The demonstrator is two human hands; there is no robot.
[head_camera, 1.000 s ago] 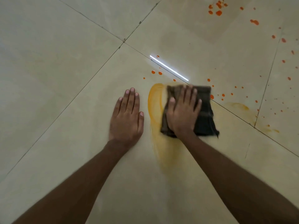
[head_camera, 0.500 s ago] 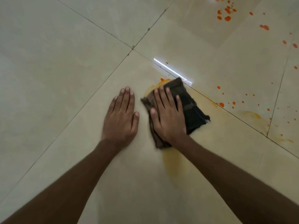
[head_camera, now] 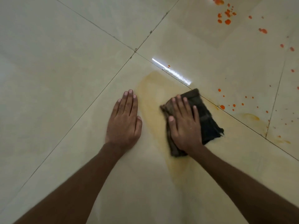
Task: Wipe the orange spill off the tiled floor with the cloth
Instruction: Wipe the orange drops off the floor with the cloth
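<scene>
A dark folded cloth [head_camera: 206,122] lies flat on the cream tiled floor [head_camera: 64,70]. My right hand [head_camera: 184,125] presses down on its left half with fingers spread, covering much of it. My left hand [head_camera: 123,120] rests flat on the bare tile to the left, palm down, holding nothing. Between and below the hands runs a pale orange smear [head_camera: 152,101], thin and streaky. Bright orange drops [head_camera: 222,107] dot the tile to the right of the cloth. More orange splashes [head_camera: 227,21] lie at the top right.
Dark grout lines [head_camera: 135,50] cross just above the hands. A bright strip of reflected light [head_camera: 171,71] lies along one grout line above the cloth. A faint orange streak [head_camera: 250,116] marks the tile at the right.
My right hand has slid the cloth to the right and slightly down, uncovering a wider pale orange smear. The drops near the light strip are wiped away. My left hand stays planted.
</scene>
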